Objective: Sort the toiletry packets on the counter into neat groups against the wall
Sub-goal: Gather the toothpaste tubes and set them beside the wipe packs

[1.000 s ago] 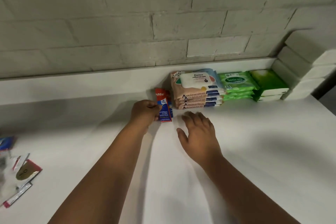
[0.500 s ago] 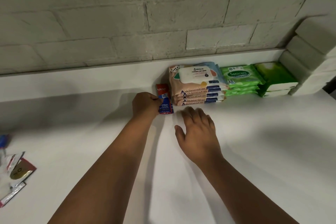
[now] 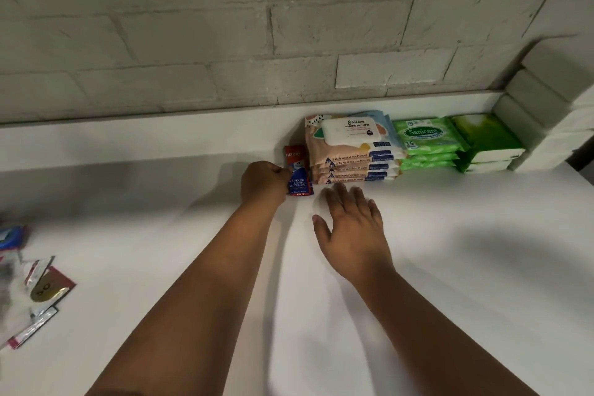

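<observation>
Left hand: the left hand (image 3: 266, 184) is curled at the left edge of a small stack of red-and-blue toothpaste sachets (image 3: 298, 174); its grip pinches that edge, though the fingertips are hidden behind the sachets.
Right hand: the right hand (image 3: 353, 228) lies flat, fingers spread and straight, holding nothing, just in front of the wipes.
Sachet position: the sachets lie on the white counter (image 3: 450, 267), touching or just beside the left side of the peach wipes stack, their far end near the counter's raised back ledge.
Groups done: a stack of peach-coloured baby wet-wipe packs (image 3: 350, 154), then a stack of green Sanicare wipe packs (image 3: 426, 141), then a stack of green-and-white tissue packs (image 3: 485, 141), in a row along the grey brick wall (image 3: 225, 42).
Left to do: loose foil and clear sachets (image 3: 35, 292) sit scattered at the far left edge, well apart from the row; some are blurred.
Progress: judged past halfway; three groups set, a fourth being squared, the loose pile unsorted.
</observation>
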A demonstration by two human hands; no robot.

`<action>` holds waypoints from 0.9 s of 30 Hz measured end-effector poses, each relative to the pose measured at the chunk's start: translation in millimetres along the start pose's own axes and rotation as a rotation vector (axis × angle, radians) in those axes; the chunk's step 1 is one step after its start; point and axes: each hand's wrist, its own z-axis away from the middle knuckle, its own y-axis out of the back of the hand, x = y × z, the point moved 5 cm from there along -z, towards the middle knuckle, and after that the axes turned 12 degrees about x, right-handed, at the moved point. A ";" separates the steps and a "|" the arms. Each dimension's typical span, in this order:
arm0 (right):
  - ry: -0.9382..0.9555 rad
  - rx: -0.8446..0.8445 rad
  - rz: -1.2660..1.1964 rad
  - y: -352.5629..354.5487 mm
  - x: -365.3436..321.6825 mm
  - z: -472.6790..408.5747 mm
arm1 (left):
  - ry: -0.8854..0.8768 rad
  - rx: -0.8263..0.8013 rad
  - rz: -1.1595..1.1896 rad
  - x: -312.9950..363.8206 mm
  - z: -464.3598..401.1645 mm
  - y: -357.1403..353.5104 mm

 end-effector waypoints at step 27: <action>0.240 -0.116 -0.492 -3.8 -322.2 35.3 | -0.096 0.338 -0.131 -144.4 15.6 356.5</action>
